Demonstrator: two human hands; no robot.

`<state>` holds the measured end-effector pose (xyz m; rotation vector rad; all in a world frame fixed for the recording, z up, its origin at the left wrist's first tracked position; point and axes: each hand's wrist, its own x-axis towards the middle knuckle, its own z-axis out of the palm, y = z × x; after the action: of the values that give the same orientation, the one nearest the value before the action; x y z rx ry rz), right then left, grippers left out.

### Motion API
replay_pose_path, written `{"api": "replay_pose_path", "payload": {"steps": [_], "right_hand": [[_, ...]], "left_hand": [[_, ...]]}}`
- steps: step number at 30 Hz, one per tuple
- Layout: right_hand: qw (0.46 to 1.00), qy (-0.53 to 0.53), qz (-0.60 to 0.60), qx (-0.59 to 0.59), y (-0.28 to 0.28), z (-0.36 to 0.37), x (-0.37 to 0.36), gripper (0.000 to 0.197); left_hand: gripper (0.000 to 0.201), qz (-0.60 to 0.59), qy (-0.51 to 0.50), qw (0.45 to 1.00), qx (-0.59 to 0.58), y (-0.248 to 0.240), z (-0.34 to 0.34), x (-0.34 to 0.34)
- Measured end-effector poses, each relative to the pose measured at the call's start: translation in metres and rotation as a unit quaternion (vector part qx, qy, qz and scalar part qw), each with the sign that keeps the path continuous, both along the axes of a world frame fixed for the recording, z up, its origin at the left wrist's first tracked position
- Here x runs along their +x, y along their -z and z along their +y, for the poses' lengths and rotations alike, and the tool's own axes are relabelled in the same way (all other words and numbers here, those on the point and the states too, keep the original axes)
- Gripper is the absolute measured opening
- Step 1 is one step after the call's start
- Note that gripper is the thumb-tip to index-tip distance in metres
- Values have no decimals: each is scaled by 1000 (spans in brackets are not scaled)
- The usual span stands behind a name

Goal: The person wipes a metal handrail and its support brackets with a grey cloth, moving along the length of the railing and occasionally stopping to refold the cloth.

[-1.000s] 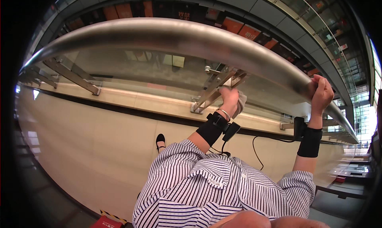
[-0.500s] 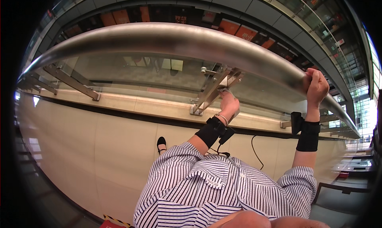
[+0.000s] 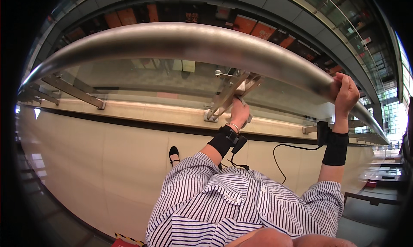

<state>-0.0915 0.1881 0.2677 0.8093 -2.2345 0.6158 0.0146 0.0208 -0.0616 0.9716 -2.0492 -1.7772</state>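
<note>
A thick brushed-metal handrail (image 3: pixel 193 40) curves across the scene in front of me. My right hand (image 3: pixel 346 95) is closed on its right part, fingers bent against the metal. Below the rail, my left hand (image 3: pixel 240 111) is closed round a thin greyish cloth (image 3: pixel 248 120), with part of it hanging out beside the palm. That hand is up against the middle metal post (image 3: pixel 227 96), just under its bracket. Its fingertips are partly hidden by the post and the cloth.
Behind the posts stands a glass panel (image 3: pixel 172 81), with a lower floor seen through it. Another metal post (image 3: pixel 75 91) is at the left. A pale ledge (image 3: pixel 163 116) runs along the posts' feet. A black cable (image 3: pixel 275 156) hangs by my right wrist band.
My left hand has moved slightly left and down along the post, and more cloth shows beside the palm. My right hand stays on the rail, shifted a little to the right.
</note>
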Motion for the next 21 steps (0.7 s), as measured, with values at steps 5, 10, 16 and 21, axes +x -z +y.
{"api": "replay_pose_path", "payload": {"steps": [5, 10, 16, 21], "right_hand": [[999, -41, -1, -14, -4, -3, 0, 32], [995, -54, -52, -64, -10, -4, 9, 32], [991, -25, -99, -89, -16, 7, 19, 35], [989, -25, -107, -101, -22, -7, 24, 36]], "left_hand": [[51, 59, -4, 993, -104, 78, -18, -18], [37, 63, 9, 987, -150, 47, -27, 4], [41, 152, -30, 983, -98, 7, -4, 15], [63, 69, 10, 937, -342, 97, -23, 16]]}}
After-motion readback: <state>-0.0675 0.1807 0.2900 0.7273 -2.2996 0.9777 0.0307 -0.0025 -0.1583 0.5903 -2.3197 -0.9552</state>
